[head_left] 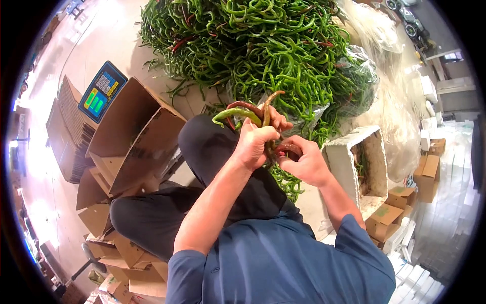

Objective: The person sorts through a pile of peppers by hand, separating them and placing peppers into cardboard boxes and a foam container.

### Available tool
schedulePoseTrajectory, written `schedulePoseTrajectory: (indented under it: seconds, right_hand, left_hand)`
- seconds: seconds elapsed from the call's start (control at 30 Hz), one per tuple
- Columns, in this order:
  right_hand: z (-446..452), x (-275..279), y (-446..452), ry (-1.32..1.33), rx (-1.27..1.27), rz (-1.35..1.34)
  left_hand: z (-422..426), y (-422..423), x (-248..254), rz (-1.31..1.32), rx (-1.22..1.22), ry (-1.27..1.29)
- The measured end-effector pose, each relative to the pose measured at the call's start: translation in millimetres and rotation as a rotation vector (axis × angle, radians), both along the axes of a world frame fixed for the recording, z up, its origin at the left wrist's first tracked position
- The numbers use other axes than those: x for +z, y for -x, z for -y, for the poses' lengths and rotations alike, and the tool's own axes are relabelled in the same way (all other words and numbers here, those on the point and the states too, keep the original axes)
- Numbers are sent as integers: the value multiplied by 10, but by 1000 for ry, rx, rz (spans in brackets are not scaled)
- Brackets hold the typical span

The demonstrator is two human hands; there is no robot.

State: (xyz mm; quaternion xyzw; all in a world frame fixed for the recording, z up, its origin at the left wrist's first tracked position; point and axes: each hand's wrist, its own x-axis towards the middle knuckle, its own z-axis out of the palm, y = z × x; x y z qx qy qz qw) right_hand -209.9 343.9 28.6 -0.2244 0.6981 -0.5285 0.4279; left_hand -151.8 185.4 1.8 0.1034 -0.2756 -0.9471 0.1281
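Closest to the viewer, a person in a blue short-sleeved shirt (283, 263) and black trousers (152, 218) sits low, knees bent, seen from above. Both forearms reach forward, bringing the bare hands together just beyond the lap.

The left hand (255, 141) is closed around a small bunch of peppers: a pale green pepper (238, 113) curving out to the left, a dark red pepper (245, 105) just above it, and a brown pepper (267, 109) pointing up and away. The right hand (309, 161), just beside it, has its thumb and fingers curled in around a brownish-red pepper (289, 147); the exact contact of its fingertips is hidden.

To the right of the right forearm, a dirty white foam box (331, 152) lies tipped so that its opening faces right. On the left, beside the knee, is an open cardboard box (157, 133), with a scale display (102, 93), blue-framed with green screens, near its far end. Left of the box leans a stack of flattened cardboard (66, 137).

Beyond the hands, a large heap of long green peppers (243, 45) covers the pale floor (114, 38), with a few red ones mixed in. Clear plastic sheeting (395, 114) lies to its right. Farthest off, at upper right, stands a wheeled vehicle (411, 23).
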Motion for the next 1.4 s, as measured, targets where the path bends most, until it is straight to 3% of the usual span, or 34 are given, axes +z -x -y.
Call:
schedulePoseTrajectory:
  seconds: [0.17,0.6,0.73,0.87,1.03,1.4]
  right_hand:
    - [83,172,-65,69,-97,-15]
    - [92,367,-190,-4,-31,-840]
    - [100,390,-304,-45,-27,-713]
    - [61,289,-266,-25,15,-909]
    - [88,234,-211,94,18,-1218]
    - [6,252,-124,131,-26,-1321]
  left_hand:
    - [32,-59,23,-17,-43,-26]
    - [50,-110,147,-138,-117,-184]
    - [54,-135,126,-244,-182,-198]
    - [52,-142,170,-215,-184,-206]
    - [60,-125,171,-210,-186,-109]
    - [29,-122,56,-199,-151,150]
